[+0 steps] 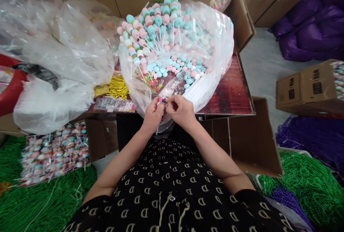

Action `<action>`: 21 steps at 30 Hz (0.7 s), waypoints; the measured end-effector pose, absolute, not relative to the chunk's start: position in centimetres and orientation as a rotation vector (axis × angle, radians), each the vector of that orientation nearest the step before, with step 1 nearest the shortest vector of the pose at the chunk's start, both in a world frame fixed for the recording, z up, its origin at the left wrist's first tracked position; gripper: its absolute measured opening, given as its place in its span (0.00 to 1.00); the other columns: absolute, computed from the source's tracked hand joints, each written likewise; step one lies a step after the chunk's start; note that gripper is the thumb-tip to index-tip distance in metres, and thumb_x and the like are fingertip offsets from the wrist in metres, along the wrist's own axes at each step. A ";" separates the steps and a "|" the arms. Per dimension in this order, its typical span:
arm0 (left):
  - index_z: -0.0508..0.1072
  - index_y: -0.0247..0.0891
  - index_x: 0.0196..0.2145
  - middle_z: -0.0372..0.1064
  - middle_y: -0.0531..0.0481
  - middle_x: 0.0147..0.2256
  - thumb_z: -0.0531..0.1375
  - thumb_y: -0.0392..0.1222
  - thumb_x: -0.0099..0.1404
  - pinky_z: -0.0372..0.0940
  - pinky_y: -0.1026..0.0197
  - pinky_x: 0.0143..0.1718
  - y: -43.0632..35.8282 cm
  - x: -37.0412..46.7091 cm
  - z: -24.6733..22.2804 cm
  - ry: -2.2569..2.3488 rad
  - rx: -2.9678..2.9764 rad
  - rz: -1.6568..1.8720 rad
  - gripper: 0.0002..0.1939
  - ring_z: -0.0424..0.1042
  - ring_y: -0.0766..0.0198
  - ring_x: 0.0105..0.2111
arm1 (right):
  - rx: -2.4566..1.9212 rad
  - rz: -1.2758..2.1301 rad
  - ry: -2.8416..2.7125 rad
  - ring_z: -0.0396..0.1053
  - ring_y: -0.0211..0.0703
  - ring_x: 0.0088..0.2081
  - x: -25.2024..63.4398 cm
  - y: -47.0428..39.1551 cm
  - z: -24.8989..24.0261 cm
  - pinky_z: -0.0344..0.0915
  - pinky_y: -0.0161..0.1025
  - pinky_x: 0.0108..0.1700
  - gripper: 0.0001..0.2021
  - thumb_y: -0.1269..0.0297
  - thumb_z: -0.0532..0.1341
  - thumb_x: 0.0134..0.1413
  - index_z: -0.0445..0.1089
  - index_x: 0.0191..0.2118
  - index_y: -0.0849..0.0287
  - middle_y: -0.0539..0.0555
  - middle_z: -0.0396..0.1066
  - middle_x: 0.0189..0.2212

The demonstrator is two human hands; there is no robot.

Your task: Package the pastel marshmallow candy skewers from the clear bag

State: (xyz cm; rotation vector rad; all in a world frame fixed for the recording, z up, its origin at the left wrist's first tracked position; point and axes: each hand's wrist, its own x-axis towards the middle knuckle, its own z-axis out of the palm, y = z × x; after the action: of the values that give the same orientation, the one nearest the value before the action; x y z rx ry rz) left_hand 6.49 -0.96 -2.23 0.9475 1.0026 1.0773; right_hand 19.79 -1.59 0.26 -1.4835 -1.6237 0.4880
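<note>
Two hands meet on a packet at the desk's near edge

A person (172, 174) in a black patterned top faces the near side of a dark red desk (228, 99). A cloudy plastic bag (72, 53) bulges at left; a clear bag (223, 42) lies spread in the middle. An open box (249, 139) sits at near right, below the desk top. At near left, also lower, wrapped skewers (57, 146) lie in rows.

Inside the clear bag, pink, blue and white skewers (161, 17) are heaped at the far left. Loose sweets (192, 68) lie nearer, with white sticks (200, 90) to their right.

The right hand (168, 104) pinches the packet's right side, thumb against forefinger; the left hand (159, 104) grips its left side. Yellow ties (118, 86) lie to their left, gummy rings (153, 84) just beyond. The small, colourful packet (162, 99) is between the fingertips, over the desk's near edge; its contents are mostly hidden.
</note>
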 end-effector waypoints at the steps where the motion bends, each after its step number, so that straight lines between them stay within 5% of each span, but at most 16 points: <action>1: 0.75 0.43 0.38 0.67 0.58 0.23 0.64 0.49 0.68 0.59 0.67 0.16 -1.0 6.5 -2.5 0.998 0.955 1.081 0.09 0.64 0.71 0.17 | -1.481 0.530 -1.615 0.69 0.40 0.29 19.8 -1.6 0.3 0.66 0.37 0.36 0.05 0.73 0.59 0.50 0.70 0.29 0.55 0.51 0.74 0.27; 6: 0.77 0.42 0.42 0.68 0.56 0.24 0.67 0.54 0.66 0.60 0.67 0.18 -0.9 7.1 -2.0 0.899 0.857 1.096 0.14 0.66 0.70 0.19 | -1.497 0.809 -1.508 0.67 0.39 0.25 20.4 -1.9 0.7 0.65 0.36 0.32 0.05 0.69 0.60 0.56 0.72 0.31 0.56 0.49 0.73 0.23; 11: 0.76 0.41 0.39 0.77 0.55 0.33 0.71 0.46 0.61 0.70 0.65 0.37 -0.4 7.5 0.1 0.836 0.604 1.212 0.12 0.77 0.68 0.32 | -1.416 0.818 -1.398 0.73 0.41 0.31 20.7 -3.6 0.5 0.69 0.38 0.36 0.13 0.58 0.59 0.66 0.75 0.47 0.58 0.54 0.81 0.36; 15: 0.74 0.41 0.40 0.80 0.51 0.36 0.68 0.46 0.65 0.71 0.61 0.45 0.1 7.5 1.9 0.788 0.576 1.232 0.10 0.79 0.63 0.40 | -1.400 0.837 -1.503 0.77 0.45 0.37 19.7 -5.5 -0.4 0.72 0.40 0.41 0.16 0.55 0.58 0.67 0.78 0.49 0.58 0.58 0.82 0.41; 21: 0.74 0.43 0.42 0.80 0.50 0.37 0.69 0.51 0.65 0.71 0.60 0.41 0.0 7.2 2.1 0.792 0.594 1.233 0.14 0.79 0.60 0.41 | -1.257 1.294 -1.211 0.66 0.37 0.21 18.6 -6.6 -1.1 0.67 0.36 0.28 0.22 0.47 0.58 0.68 0.78 0.52 0.58 0.47 0.70 0.20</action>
State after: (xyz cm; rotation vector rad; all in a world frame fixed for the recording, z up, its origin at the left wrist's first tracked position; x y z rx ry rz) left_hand 7.16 0.05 2.11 0.5938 0.7915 1.2330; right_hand 18.57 -6.57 -1.10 -1.2571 -1.2109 1.2936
